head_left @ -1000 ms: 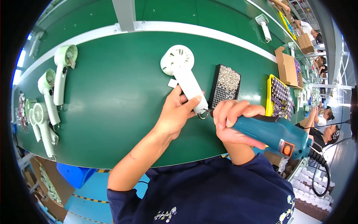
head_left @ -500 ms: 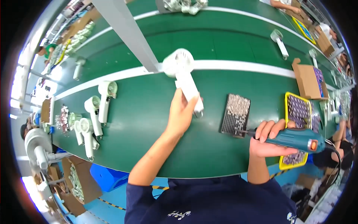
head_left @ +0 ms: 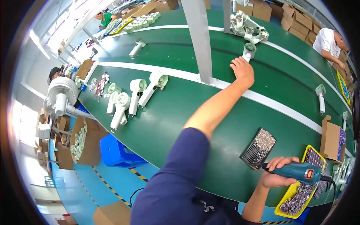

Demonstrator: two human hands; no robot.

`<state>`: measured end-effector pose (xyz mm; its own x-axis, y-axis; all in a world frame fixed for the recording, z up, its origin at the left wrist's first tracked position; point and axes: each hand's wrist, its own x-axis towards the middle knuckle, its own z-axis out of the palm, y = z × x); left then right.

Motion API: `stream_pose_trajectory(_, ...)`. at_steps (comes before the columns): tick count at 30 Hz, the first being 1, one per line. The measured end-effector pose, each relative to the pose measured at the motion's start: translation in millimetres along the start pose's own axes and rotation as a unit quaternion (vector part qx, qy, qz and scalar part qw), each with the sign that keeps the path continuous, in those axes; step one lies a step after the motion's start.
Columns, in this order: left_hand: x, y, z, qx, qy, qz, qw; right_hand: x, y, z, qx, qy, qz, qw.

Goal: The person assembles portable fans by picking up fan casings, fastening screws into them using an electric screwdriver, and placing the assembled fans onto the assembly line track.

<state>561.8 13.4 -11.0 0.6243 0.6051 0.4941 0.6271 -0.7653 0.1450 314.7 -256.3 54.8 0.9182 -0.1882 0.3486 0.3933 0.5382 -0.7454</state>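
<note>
Two hands are spread wide apart here. The left hand [head_left: 243, 71] is stretched far out across the green belt [head_left: 176, 123], palm down, fingers loosely curled, just past the white stripe [head_left: 262, 99] and right beside a white fan body [head_left: 248, 51] standing on the far lane; whether the fingertips actually touch it cannot be told, and nothing is seen gripped. The right hand [head_left: 275, 173] is kept close to the body, closed firmly round a blue electric screwdriver [head_left: 298, 172], its bit pointed left toward a dark tray of screws [head_left: 258, 148] lying just beyond the knuckles. Under and to the right of that hand a yellow tray [head_left: 290, 195] of small silvery parts is seen, and further right a brown box [head_left: 330, 138] is set on the belt edge.

A grey post [head_left: 198, 41] is planted on the stripe just left of the outstretched hand. Beyond the left hand, a cluster of fan parts [head_left: 247, 28] is grouped on the far lane. Well to the left of the left forearm, several white handheld fans [head_left: 131, 97] are laid in a loose row on the near lane, heads away, and one more [head_left: 137, 48] is left alone further off. To the right of the left hand, a single white fan [head_left: 320, 98] is lying by the stripe.

At the far side, top right, a person in a white shirt [head_left: 326, 41] is bent over the line; another in green [head_left: 107, 17] is seen at top left
</note>
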Motion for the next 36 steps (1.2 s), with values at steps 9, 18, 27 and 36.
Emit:
stream_pose_trajectory(9,-89,-287,-191,-0.05,0.053,0.057,0.996,-9,-15,2,0.011,-0.004,0.065,0.998)
stream_pose_trajectory(18,-32,-385,-141,-0.096,-0.11,0.212,0.966,-4,-11,-6,0.058,-0.04,0.074,0.995)
stream_pose_trajectory(27,-165,-195,-237,-0.58,-0.427,-0.118,0.684,20,0,-8,0.005,-0.09,0.028,0.996)
stream_pose_trajectory(36,-241,-136,-221,-0.55,-0.415,0.048,0.723,20,14,-2,0.006,-0.116,-0.035,0.993)
